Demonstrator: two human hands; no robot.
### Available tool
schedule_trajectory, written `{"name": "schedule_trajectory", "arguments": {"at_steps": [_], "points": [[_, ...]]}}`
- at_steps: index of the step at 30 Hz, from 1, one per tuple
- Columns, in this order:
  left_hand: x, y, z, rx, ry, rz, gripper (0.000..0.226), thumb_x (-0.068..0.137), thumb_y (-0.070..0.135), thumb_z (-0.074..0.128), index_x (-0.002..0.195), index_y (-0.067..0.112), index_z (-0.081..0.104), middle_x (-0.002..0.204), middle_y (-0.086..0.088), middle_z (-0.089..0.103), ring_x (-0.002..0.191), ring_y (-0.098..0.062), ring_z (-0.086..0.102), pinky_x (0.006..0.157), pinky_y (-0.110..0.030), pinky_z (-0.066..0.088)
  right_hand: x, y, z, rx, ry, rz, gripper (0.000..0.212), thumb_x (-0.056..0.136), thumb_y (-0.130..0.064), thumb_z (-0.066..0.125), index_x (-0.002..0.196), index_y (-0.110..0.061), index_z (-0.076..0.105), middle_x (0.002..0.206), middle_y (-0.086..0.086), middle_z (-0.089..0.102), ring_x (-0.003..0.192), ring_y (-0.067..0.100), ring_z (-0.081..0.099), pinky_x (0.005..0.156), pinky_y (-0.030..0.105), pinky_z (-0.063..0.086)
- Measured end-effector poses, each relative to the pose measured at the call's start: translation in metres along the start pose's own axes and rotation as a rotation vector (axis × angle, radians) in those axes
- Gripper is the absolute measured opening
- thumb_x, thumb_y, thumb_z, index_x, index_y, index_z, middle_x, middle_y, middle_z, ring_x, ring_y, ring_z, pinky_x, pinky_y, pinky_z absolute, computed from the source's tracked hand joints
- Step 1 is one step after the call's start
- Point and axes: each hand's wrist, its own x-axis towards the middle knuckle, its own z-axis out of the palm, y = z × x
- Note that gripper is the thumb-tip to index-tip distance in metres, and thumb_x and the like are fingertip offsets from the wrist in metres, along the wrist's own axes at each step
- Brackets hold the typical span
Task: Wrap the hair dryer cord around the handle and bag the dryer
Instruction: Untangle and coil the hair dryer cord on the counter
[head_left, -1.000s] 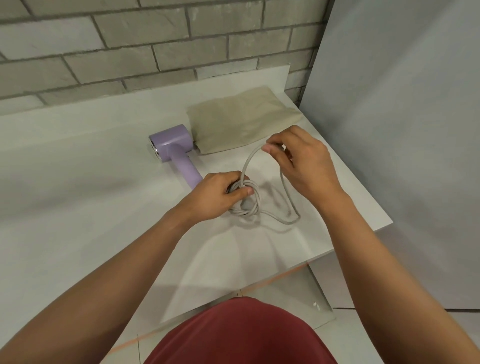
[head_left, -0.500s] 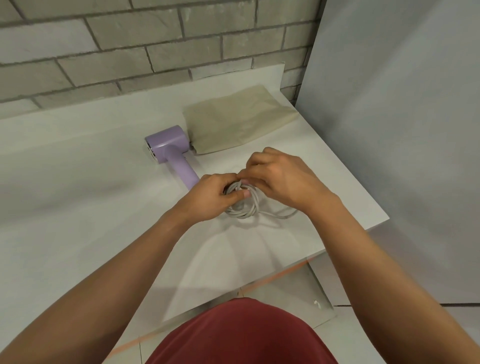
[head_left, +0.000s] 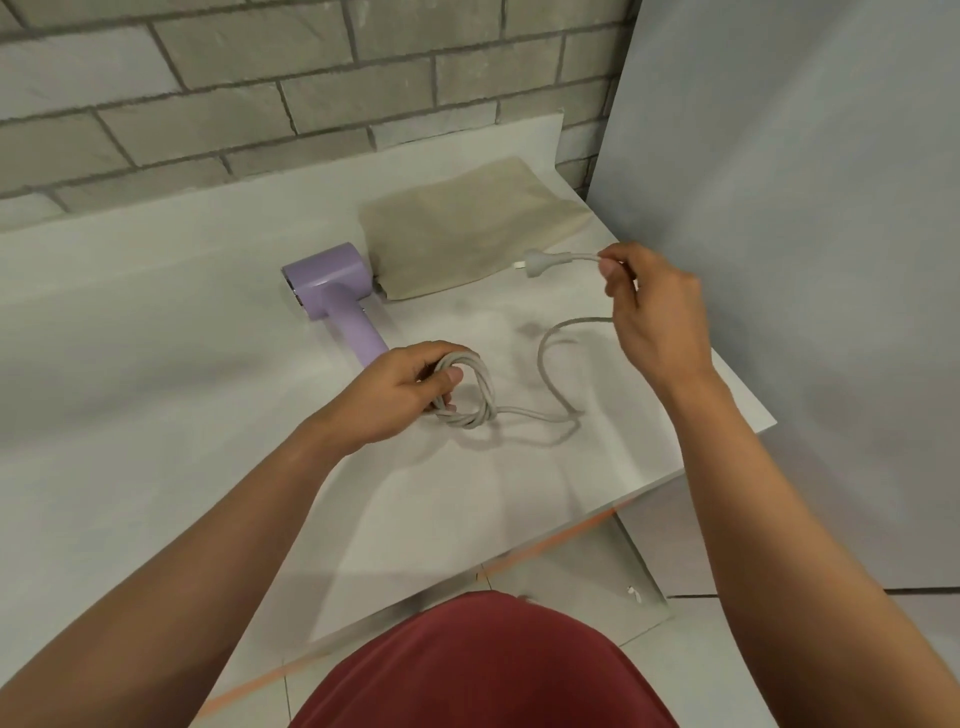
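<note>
Half a second back both hands were bunched over the coil; now the right hand (head_left: 654, 317) has swung up and out toward the far right, and the plug (head_left: 537, 258) has come with it. The cord (head_left: 545, 358) is grey, soft and limp. It sags in a loose curve from that hand down to the worktop (head_left: 156, 364) and runs back into the coil (head_left: 475, 395), so it will likely bend wherever led but spring loose if let go. The right hand pinches it just behind the plug, which looks like the best place to steer the tail. The left hand (head_left: 400, 389) is curled round the coil at the butt of the handle (head_left: 358, 332), thumb pressed on the loops to pin them. The lilac dryer (head_left: 332, 278) lies on its side on the worktop, smooth and hard-shelled, probably light enough for one hand yet slippery. The handle is the natural grip. Its head is just beside the flat beige bag (head_left: 467, 228), which looks floppy and will need its mouth held open. Behind is a brick wall (head_left: 260, 104).
</note>
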Motion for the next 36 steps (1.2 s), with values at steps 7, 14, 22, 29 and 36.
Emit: {"name": "schedule_trajectory", "arguments": {"at_steps": [7, 14, 22, 29, 36], "points": [[-0.021, -0.002, -0.007, 0.041, -0.022, 0.11, 0.022, 0.104, 0.013, 0.059, 0.12, 0.02, 0.073, 0.101, 0.012, 0.069, 0.093, -0.019, 0.069, 0.083, -0.022, 0.056, 0.024, 0.048, -0.005, 0.019, -0.006, 0.313, 0.023, 0.104, -0.023, 0.047, 0.11, -0.016, 0.069, 0.089, 0.006, 0.074, 0.085, 0.027, 0.065, 0.074, 0.038, 0.054], [-0.035, 0.0, -0.014, 0.003, 0.034, 0.11, 0.026, 0.102, 0.003, 0.058, 0.112, 0.02, 0.075, 0.098, 0.011, 0.067, 0.092, -0.013, 0.067, 0.083, -0.019, 0.053, 0.017, 0.097, 0.025, 0.032, -0.207, 0.535, 0.016, 0.103, -0.021, 0.054, 0.103, -0.019, 0.07, 0.091, 0.006, 0.075, 0.074, 0.021, 0.063, 0.069, 0.034, 0.052], [-0.037, -0.005, -0.01, -0.054, 0.002, 0.049, 0.039, 0.101, -0.008, 0.048, 0.094, 0.022, 0.072, 0.094, -0.002, 0.068, 0.093, -0.026, 0.064, 0.082, -0.03, 0.052, 0.012, 0.091, 0.041, -0.107, -0.292, 0.294, 0.045, 0.106, -0.016, 0.054, 0.151, -0.009, 0.05, 0.156, 0.014, 0.042, 0.129, 0.032, 0.055, 0.11, 0.036, 0.039], [-0.033, -0.001, -0.014, -0.206, 0.106, 0.026, 0.03, 0.091, 0.008, 0.045, 0.089, 0.023, 0.071, 0.09, -0.01, 0.065, 0.093, -0.04, 0.065, 0.087, -0.041, 0.053, -0.041, 0.064, 0.014, 0.127, -0.666, 0.041, 0.064, 0.081, 0.016, 0.047, 0.118, -0.028, 0.075, 0.127, -0.014, 0.07, 0.109, -0.011, 0.06, 0.097, 0.007, 0.044], [-0.025, 0.003, -0.013, -0.191, 0.12, -0.008, 0.024, 0.084, 0.014, 0.046, 0.09, 0.014, 0.069, 0.082, -0.009, 0.067, 0.082, -0.038, 0.064, 0.08, -0.045, 0.047, -0.068, 0.078, 0.01, -0.03, -0.811, -0.136, 0.02, 0.086, -0.003, 0.069, 0.093, -0.018, 0.079, 0.128, -0.002, 0.068, 0.131, 0.013, 0.053, 0.106, 0.019, 0.037]]}}
